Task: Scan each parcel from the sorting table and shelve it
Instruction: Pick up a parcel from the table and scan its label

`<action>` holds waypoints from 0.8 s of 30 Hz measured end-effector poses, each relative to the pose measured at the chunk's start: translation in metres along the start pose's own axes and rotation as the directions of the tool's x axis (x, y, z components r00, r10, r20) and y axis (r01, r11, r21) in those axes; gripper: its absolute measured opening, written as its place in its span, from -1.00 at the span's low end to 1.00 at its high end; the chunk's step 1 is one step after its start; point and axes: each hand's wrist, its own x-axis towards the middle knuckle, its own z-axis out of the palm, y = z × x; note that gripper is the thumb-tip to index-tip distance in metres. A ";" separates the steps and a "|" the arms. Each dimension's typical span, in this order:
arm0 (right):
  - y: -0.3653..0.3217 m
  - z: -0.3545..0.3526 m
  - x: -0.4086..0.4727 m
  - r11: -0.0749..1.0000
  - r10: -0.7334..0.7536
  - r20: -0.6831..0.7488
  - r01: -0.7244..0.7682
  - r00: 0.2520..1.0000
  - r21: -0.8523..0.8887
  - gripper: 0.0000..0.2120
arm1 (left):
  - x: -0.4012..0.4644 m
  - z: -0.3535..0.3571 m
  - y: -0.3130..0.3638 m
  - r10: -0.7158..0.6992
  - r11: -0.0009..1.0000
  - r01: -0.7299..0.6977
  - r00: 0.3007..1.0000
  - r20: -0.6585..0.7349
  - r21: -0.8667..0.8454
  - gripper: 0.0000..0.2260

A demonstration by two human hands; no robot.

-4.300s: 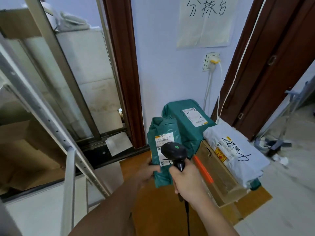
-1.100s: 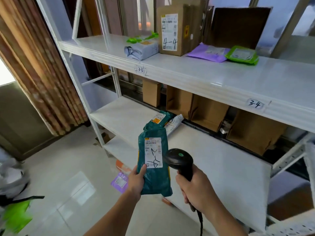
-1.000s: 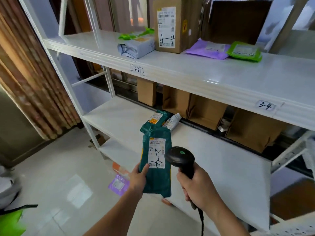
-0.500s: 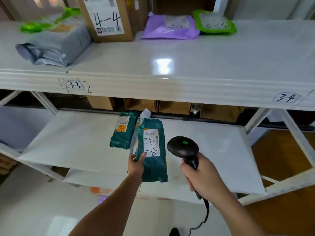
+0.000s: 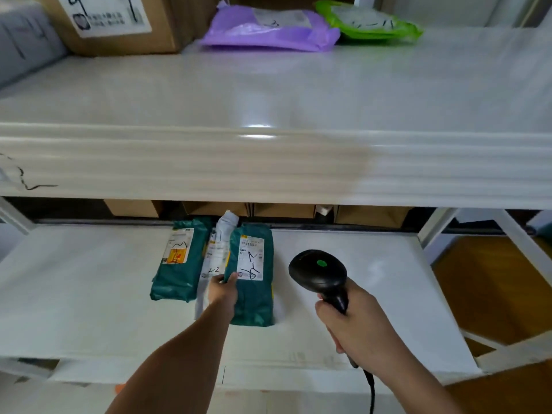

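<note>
1. Left hand point(image 5: 223, 289) pinches the near left edge of a teal parcel point(image 5: 254, 282), thumb on top, apparently setting it flat on the lower shelf point(image 5: 373, 279).
2. Label up, the soft poly mailer shows a handwritten mark (likely its slot code).
3. It lies touching a slim white packet point(image 5: 215, 255), with another teal mailer point(image 5: 179, 261) just beyond.
4. Right hand point(image 5: 355, 327) is wrapped around a black scanner point(image 5: 319, 271), held aside, probably for the next parcel.

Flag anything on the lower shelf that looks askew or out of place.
Nothing major. The white parcel lies wedged between the two green parcels, its top end curling up. The left hand holds the right one, flat on the lower shelf.
</note>
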 end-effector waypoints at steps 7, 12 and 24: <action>0.023 0.019 0.006 1.000 0.011 -0.026 -0.012 1.000 -0.010 -0.95 | 0.057 0.017 0.006 -0.021 0.989 0.020 1.000 0.007 0.144 -0.62; 0.026 0.020 0.003 0.998 0.052 -0.041 -0.050 0.998 0.042 -0.95 | 0.043 0.011 0.030 0.120 0.949 -0.116 0.993 0.006 0.292 -0.71; -0.048 -0.013 -0.068 0.983 0.079 -0.165 -0.049 0.983 0.179 -0.97 | -0.039 -0.035 0.146 0.422 0.270 -0.642 0.749 0.512 0.717 -0.31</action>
